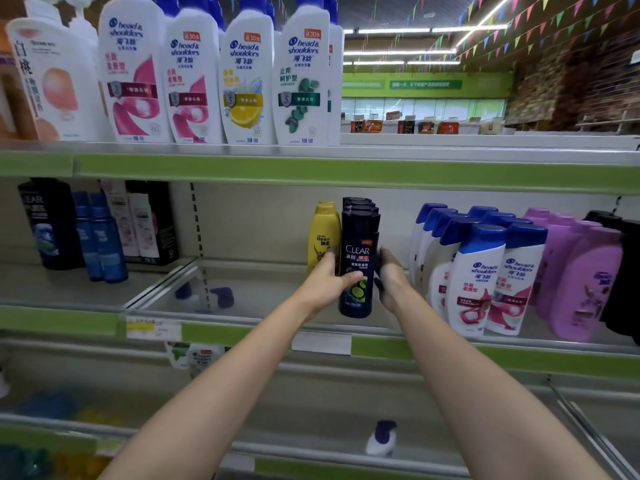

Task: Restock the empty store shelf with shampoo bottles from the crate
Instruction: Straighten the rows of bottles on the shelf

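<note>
Hands worked together: our left hand (pixel 327 284) and right hand (pixel 389 278) curled around a dark Clear shampoo bottle (pixel 358 261), steadying it upright right of the yellow Rejoice bottle (pixel 322 233), probably fronting its row.

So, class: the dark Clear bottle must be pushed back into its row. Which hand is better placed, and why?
Probably the left hand: its thumb wraps across the front of the dark Clear bottle, ready to press backward. The right hand only steadies the bottle's side.

Both forearms are bare to the frame edge; left hand (pixel 325 284) and right hand (pixel 389 280) ungloved.
</note>
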The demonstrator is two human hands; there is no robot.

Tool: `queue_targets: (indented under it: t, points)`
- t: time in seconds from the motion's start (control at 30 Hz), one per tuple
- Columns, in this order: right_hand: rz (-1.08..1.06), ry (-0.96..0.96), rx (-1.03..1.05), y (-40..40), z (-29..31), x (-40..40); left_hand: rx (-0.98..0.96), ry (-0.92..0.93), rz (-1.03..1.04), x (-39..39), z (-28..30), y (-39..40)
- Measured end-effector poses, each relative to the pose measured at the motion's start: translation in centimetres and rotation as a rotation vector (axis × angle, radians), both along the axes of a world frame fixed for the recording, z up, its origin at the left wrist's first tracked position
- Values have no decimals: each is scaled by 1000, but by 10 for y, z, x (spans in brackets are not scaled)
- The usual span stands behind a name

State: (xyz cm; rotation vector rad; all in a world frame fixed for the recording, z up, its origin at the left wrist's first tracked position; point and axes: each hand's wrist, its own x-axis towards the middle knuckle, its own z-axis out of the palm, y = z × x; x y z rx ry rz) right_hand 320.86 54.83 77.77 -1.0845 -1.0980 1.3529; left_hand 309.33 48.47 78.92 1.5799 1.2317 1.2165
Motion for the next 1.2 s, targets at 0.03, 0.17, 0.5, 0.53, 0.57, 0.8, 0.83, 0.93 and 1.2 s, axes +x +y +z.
queue_targets:
  t: [0.03, 0.17, 0.5, 0.53, 0.57, 0.8, 0.83, 0.93, 1.2]
  points:
    - [-2, -24, -14, -3, 0, 2, 7, 35, 38, 0, -1, -3]
    - [-58, -178, -11, -25, 3, 14, 77, 174, 339, 4, -4, -14]
    - [-98, -562, 339, -100, 9, 68, 200, 84, 369, 70, 7, -68]
    - [-119, -561, 350, -106, 8, 77, 196, 87, 359, 77, 5, -71]
    - [-146, -572, 359, -109, 7, 84, 187, 87, 356, 83, 3, -73]
    - [-445, -703, 314, -116, -1, 137, 25, 202, 271, 117, -3, -77]
    - [-457, -737, 296, -116, -2, 142, 9, 254, 258, 121, -2, -77]
    - [-430, -806, 206, -114, -8, 150, -16, 387, 217, 135, 3, -76]
    - [-439, -926, 194, -107, -10, 148, -2, 408, 146, 151, 12, -62]
